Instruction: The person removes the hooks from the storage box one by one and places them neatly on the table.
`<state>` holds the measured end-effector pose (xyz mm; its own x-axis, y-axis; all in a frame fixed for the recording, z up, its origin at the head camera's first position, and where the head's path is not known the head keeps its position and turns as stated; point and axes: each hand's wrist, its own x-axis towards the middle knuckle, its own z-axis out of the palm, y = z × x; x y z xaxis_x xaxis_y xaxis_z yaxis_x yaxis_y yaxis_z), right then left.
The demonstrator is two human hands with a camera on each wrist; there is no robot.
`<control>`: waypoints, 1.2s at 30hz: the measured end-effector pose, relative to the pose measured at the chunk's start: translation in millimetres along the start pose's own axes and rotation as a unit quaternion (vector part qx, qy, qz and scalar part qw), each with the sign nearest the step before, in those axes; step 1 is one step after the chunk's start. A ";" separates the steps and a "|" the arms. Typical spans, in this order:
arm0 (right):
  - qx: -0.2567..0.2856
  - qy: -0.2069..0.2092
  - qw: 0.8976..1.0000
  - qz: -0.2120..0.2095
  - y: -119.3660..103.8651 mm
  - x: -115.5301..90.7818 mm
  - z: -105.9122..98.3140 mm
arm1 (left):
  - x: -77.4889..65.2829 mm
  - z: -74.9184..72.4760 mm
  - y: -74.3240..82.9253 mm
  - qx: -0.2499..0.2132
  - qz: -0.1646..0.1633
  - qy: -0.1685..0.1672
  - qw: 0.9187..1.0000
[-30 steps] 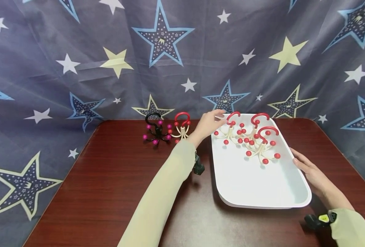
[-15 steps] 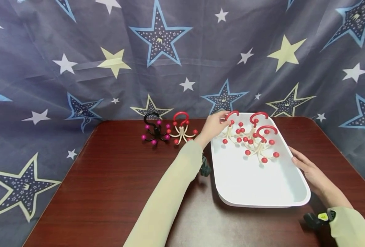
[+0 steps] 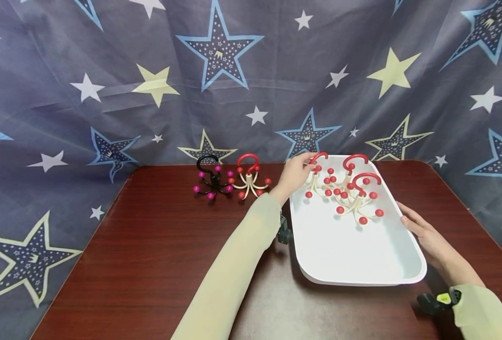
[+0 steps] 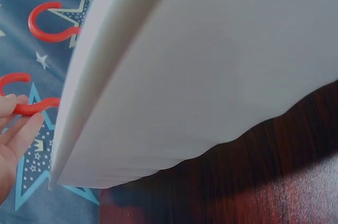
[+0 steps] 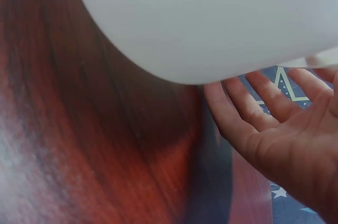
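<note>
A white tray [image 3: 327,255] on the table holds several cream-coloured multi-arm hook hangers with red hooks and red ball tips. My left hand [image 3: 295,174] reaches over the tray's far left corner and pinches the red hook of the leftmost hanger [image 3: 314,182]. That pinch on the red hook [image 4: 31,109] shows at the left edge of the left wrist view. Two other hangers, a front one [image 3: 356,203] and a back one [image 3: 347,178], stand close by in the tray. My right hand [image 3: 425,233] rests against the tray's right side, its fingers [image 5: 274,97] extended beneath the rim.
Left of the tray, a black hanger [image 3: 214,182] with magenta ball tips stands beside another cream-and-red hanger [image 3: 249,182]. Both are near the back edge of the brown table [image 3: 161,255]. A star-patterned cloth [image 3: 272,71] hangs behind it.
My left hand has moved slightly right, from beside the leftmost hanger's hook to a pinch on it. My right hand has stayed at the tray's side.
</note>
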<state>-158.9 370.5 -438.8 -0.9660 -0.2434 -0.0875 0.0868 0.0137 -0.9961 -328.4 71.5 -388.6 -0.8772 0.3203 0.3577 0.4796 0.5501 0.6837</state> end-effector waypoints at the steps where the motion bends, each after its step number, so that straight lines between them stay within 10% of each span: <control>1: -0.002 0.000 1.000 0.000 -0.1 0.2 0.2 | 0.0 0.4 -0.1 0.002 0.000 0.005 1.000; 13: -0.010 -0.004 1.000 -0.006 2.4 2.3 1.2 | -0.5 -15.9 6.5 -0.042 0.007 0.051 0.998; 36: -0.015 0.002 1.000 -0.005 0.0 0.4 0.3 | -22.7 -99.3 25.0 -0.128 0.058 0.060 0.988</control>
<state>-159.3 370.2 -438.8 -0.9678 -0.2391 -0.0784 0.0707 0.0408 -0.9967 -298.7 1.4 -316.5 -0.8208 0.2679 0.5045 0.5685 0.2966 0.7673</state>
